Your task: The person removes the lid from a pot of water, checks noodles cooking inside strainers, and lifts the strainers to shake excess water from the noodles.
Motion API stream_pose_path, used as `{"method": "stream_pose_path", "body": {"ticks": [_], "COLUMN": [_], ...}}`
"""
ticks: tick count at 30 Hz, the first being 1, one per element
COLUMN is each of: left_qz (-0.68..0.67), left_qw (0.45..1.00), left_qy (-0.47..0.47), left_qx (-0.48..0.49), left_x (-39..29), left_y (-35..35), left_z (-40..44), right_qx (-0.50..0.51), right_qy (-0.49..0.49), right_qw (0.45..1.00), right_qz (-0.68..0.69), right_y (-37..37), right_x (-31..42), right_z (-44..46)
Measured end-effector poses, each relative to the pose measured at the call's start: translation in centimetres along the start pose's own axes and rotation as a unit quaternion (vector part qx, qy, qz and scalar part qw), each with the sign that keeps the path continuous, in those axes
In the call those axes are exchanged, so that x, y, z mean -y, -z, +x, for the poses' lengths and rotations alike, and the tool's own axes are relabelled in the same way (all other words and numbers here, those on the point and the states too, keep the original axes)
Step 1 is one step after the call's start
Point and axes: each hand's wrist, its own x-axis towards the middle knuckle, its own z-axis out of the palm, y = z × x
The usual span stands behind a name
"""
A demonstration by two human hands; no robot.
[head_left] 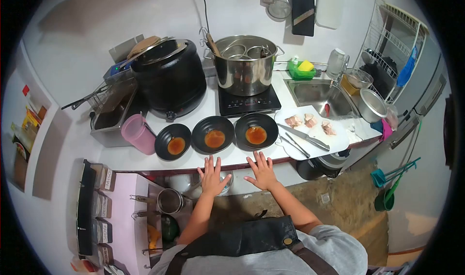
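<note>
the two bare hands are near the centre of the frame, at the front edge of the worktop (123, 159), backs turned up to view. the left hand (212, 179) has its fingers (211, 165) spread apart with nothing between them; the right hand (262, 173) is splayed the same way, its thumb turned in toward the left one, and it too is bare of any object. whether the fingertips touch the edge or hover over it, i cannot tell.

straight up the frame from the hands, a row runs across the worktop: the left black bowl (167, 132), the middle black bowl (207, 124) and the right black bowl (251, 119), each with a pool of reddish-brown liquid (214, 139) in its bottom. the middle bowl lies just beyond the left hand's fingertips, the right bowl just beyond the right hand's; the left bowl sits up and to the left, nearer the left hand. their mouths are round, so no long axis counts, but the row itself lies roughly square to the fingers.

a pink jug (135, 133) stands at the row's left end; at its right end is a white board (339, 141), bearing a knife (306, 136) that slants down to the right.
</note>
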Motion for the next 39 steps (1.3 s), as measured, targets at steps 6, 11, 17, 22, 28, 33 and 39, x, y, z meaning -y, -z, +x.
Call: {"method": "stream_pose_path", "body": {"ticks": [6,11,17,22,28,33,39], "left_qz": [-0.007,-0.015,-0.008,-0.003,-0.004,-0.022,-0.023], "left_qw": [1.000,0.999,1.000,1.000,1.000,0.999,0.999], "left_qy": [0.000,0.000,-0.004,-0.003,-0.002,0.001,-0.001], "left_qx": [0.016,0.028,0.018,0.019,0.024,0.038,0.042], "left_x": [-0.07,0.08,0.15,0.05,0.11,0.14,0.19], "left_y": [0.21,0.29,0.20,0.48,0.39,0.57,0.49], "left_z": [-0.22,-0.12,-0.11,-0.19,-0.20,-0.03,-0.05], "right_qx": [0.004,-0.005,0.000,-0.008,-0.011,0.001,0.008], "right_qy": [0.001,0.003,0.001,0.000,-0.008,-0.016,-0.021], "right_qw": [1.000,1.000,1.000,1.000,1.000,1.000,1.000], "right_qz": [-0.001,-0.006,-0.012,-0.016,-0.012,-0.016,-0.014], "right_y": [-0.08,-0.11,-0.17,-0.49,-0.44,-0.38,-0.35], "right_x": [-0.02,0.00,-0.02,-0.01,0.19,0.25,0.32], "right_z": [-0.19,0.05,0.06,0.05,-0.06,0.13,0.12]}}
